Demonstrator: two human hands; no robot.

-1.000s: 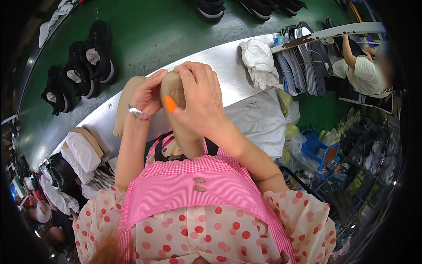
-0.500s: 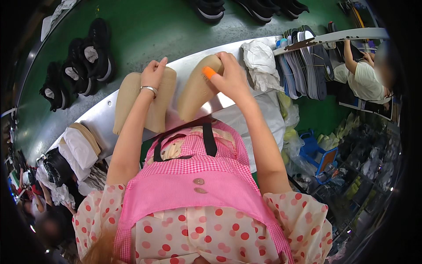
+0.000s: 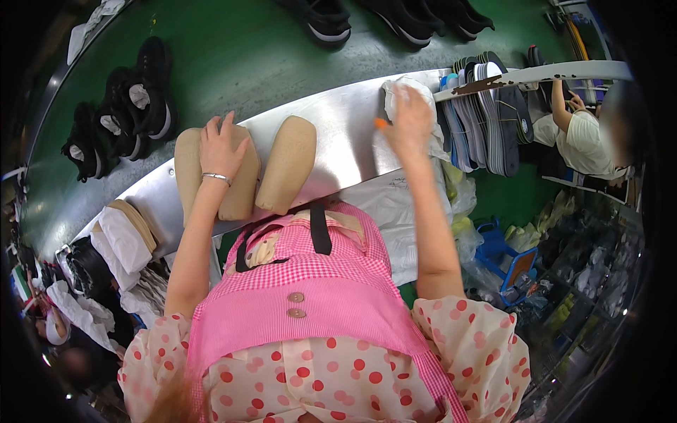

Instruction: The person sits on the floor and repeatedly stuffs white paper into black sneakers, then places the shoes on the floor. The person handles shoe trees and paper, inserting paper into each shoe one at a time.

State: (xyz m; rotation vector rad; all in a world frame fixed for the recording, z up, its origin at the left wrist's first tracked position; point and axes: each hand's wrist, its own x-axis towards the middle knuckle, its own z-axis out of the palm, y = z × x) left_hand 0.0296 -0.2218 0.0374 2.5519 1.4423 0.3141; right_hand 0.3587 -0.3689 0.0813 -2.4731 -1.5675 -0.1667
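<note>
Three tan, shoe-shaped forms lie side by side on the metal ledge in front of me: a left form [image 3: 187, 162], a middle form [image 3: 242, 187] and a right form [image 3: 289, 166]. My left hand [image 3: 223, 151], a bracelet on its wrist, rests with fingers apart over the left and middle forms. Nothing touches the right form. Slightly smeared by motion, my right hand [image 3: 409, 127] reaches over crumpled white paper [image 3: 393, 95] with its fingers stretched out and an orange cover on the thumb. Whether its fingertips touch the paper is unclear.
Bundled insoles [image 3: 486, 120] stand right of the paper, below a chipped white rail [image 3: 550, 72]. Black shoes [image 3: 151, 92] sit on the green conveyor belt [image 3: 226, 63]. White and tan stacked pieces [image 3: 127, 240] lie at left. A blue stool [image 3: 504, 254] and a seated person are at right.
My right hand has let go of the right form, now lying on the ledge, and moved right to the crumpled paper. My left hand has shifted slightly left, its fingers spreading.
</note>
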